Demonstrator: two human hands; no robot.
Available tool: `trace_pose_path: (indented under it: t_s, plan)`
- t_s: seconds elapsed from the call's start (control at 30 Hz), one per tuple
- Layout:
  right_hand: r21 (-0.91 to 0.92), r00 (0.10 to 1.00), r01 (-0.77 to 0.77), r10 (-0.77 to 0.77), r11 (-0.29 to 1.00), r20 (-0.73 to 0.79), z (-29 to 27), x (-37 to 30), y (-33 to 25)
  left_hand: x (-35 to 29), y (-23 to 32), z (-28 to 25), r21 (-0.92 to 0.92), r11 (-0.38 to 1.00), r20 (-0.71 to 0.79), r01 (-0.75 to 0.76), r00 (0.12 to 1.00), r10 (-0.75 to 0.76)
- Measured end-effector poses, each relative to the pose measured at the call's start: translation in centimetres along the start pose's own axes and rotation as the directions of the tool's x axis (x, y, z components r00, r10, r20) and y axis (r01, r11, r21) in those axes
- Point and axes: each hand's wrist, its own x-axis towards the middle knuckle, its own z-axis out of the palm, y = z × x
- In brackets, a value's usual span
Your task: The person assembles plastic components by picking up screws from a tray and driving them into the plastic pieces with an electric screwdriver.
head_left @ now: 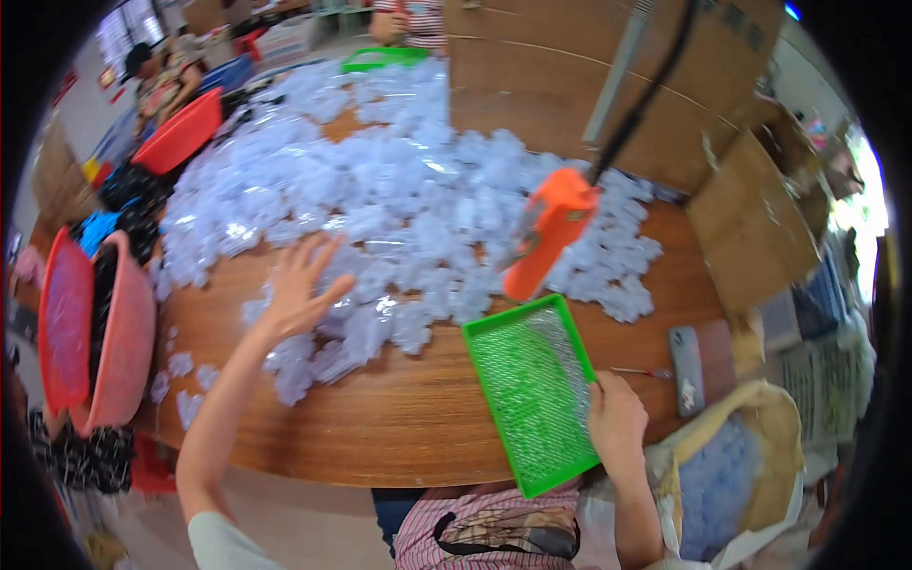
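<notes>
Translucent plastic pieces are lying in a broad, heaped layer across the worktop, and in the head view the person's hands are working well apart from each other along its near side. The left forearm is rising from a pale sleeve at the lower edge and slanting up and to the right, the elbow bending out to the left. At its end the left hand is reaching over the near left part of the layer, back uppermost, fingers fanning out and thumb pointing right; whether its fingertips are pressing on the pieces I cannot tell. The right forearm is coming up more steeply, leaning slightly left, and the right hand is gripping the right rim of a green tray with its fingers curling at the edge. That tray is sitting at a slant, its near corner reaching past the worktop's front edge. Above its far end an orange device is hanging from a black cord, while a phone is lying to the right of the right hand.
</notes>
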Motion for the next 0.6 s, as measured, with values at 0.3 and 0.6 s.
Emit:
trace_pose_path:
  t_s: [0.3,0.6]
  plan:
    - [0.191,0.936,-0.129,0.183,0.973,-0.3,-1.1,16.0,1.0,7.5,-5.4,0.4,-0.092,0.886,-0.03,0.454,0.888,-0.458]
    - [0.199,0.961,-0.269,0.247,0.942,0.126,2.4,23.5,-1.3,2.9,2.0,-0.8,-0.093,0.982,0.187,0.165,0.971,-0.146]
